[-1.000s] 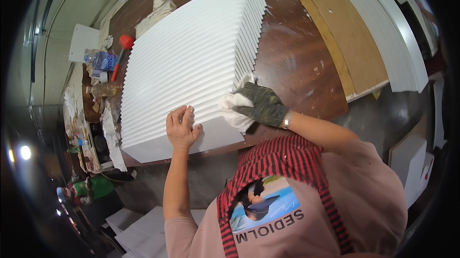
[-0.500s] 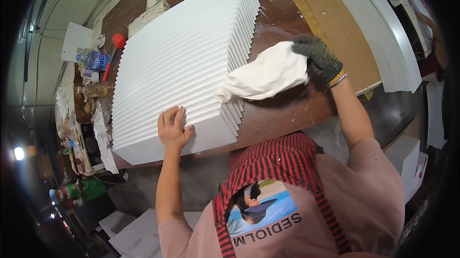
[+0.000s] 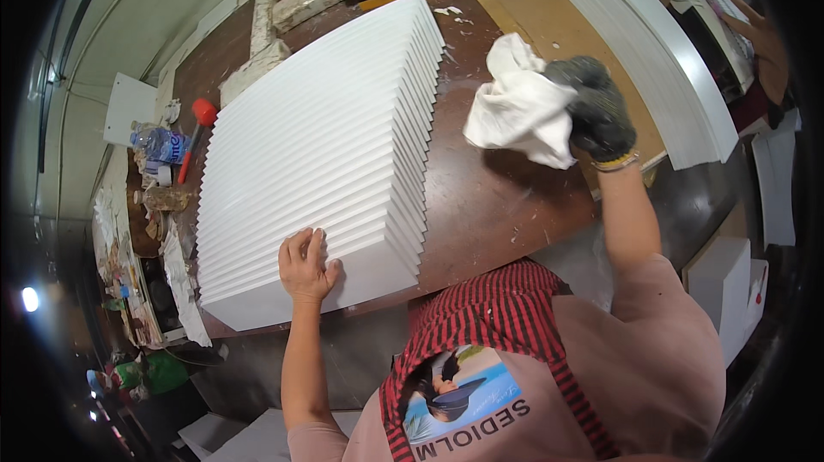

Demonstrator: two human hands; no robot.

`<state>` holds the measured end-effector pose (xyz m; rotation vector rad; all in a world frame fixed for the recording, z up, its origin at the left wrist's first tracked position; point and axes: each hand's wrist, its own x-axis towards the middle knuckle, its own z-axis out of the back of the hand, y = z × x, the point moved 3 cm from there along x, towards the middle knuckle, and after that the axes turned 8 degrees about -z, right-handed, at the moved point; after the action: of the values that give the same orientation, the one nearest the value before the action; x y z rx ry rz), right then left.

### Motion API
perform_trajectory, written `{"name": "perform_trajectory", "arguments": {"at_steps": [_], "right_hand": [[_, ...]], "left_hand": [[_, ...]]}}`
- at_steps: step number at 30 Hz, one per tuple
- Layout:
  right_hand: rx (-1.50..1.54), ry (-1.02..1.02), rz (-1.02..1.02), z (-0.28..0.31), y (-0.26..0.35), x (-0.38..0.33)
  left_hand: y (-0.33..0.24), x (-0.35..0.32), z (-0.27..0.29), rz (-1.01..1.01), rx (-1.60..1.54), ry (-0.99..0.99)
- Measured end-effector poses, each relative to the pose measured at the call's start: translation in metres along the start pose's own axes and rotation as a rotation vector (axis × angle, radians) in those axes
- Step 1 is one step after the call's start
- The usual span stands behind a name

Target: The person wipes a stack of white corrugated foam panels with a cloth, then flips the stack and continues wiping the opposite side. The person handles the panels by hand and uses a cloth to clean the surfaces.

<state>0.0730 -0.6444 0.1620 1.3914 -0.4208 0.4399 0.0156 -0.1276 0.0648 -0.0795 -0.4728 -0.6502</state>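
Observation:
A fanned stack of white panels (image 3: 318,153) lies on the brown worktable (image 3: 489,196). My bare left hand (image 3: 305,265) rests flat on the near end of the stack, fingers spread. My right hand (image 3: 592,110), in a dark grey glove, is raised above the table to the right of the stack. It grips a crumpled white cloth (image 3: 515,106), which hangs in the air clear of the panels.
A second pile of white panels (image 3: 652,59) lies at the right on a tan board (image 3: 549,24). A red-headed tool (image 3: 196,132), bottles and scraps crowd the left table edge. White boxes (image 3: 725,290) stand on the floor at right. Another person's arm (image 3: 760,33) shows far right.
My right hand has lifted the cloth off the stack's near right corner and swung it up and to the right. The left hand has stayed on the panels.

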Motion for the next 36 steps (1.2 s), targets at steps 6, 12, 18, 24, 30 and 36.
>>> {"name": "perform_trajectory", "arguments": {"at_steps": [6, 12, 18, 24, 30, 36], "right_hand": [[-0.416, -0.239, -0.681, -0.028, -0.079, -0.021], [-1.117, 0.017, -0.597, -0.059, -0.137, -0.038], [0.038, -0.216, -0.284, -0.113, -0.109, 0.009], [-0.728, 0.242, -0.044, -0.225, -0.057, -0.054], [0.067, 0.418, -0.688, -0.168, -0.099, -0.092], [-0.547, 0.134, -0.198, -0.222, -0.080, -0.062]], "left_hand": [[-0.001, 0.000, 0.001, 0.005, -0.021, -0.002], [-0.001, 0.000, -0.001, -0.014, 0.019, -0.010], [0.001, -0.002, -0.001, 0.010, -0.020, 0.004], [0.001, -0.002, -0.002, 0.021, -0.039, 0.021], [0.000, -0.001, -0.001, 0.017, -0.026, -0.012], [0.000, 0.001, 0.000, 0.007, -0.008, 0.015]]}}
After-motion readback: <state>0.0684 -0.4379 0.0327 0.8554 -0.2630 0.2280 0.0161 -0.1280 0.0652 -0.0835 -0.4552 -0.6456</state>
